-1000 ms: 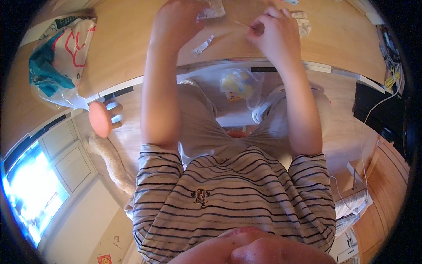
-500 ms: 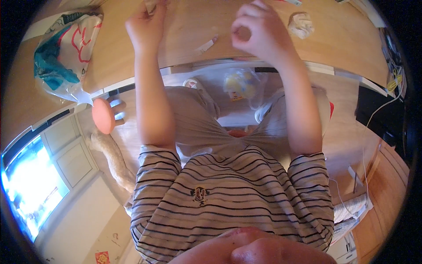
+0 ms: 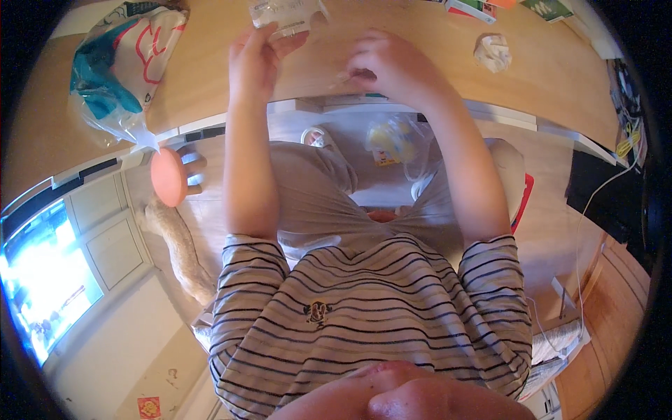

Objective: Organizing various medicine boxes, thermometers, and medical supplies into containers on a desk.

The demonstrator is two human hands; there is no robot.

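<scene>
My left hand (image 3: 257, 63) pinches a clear plastic packet with a white printed label (image 3: 283, 15) by its lower edge, near the far side of the wooden table (image 3: 210, 77). To its right, my right hand (image 3: 392, 70) is curled low over the table near the front edge. Beside its fingertips shows a small pale piece (image 3: 341, 77), too blurred to name. Whether the fingers grip it is hidden by the hand.
A crumpled white tissue (image 3: 493, 53) lies right of my right hand. Printed cards (image 3: 472, 8) are at the far right. A teal and white plastic bag (image 3: 122, 63) rests on the left. Below the table edge stand an orange stool (image 3: 169, 176) and a bag with yellow contents (image 3: 395, 142).
My left hand has come nearer, bringing the clear packet into view. My right hand has moved nearer and left, toward where a small pale stick lay. The whole view has shifted slightly.
</scene>
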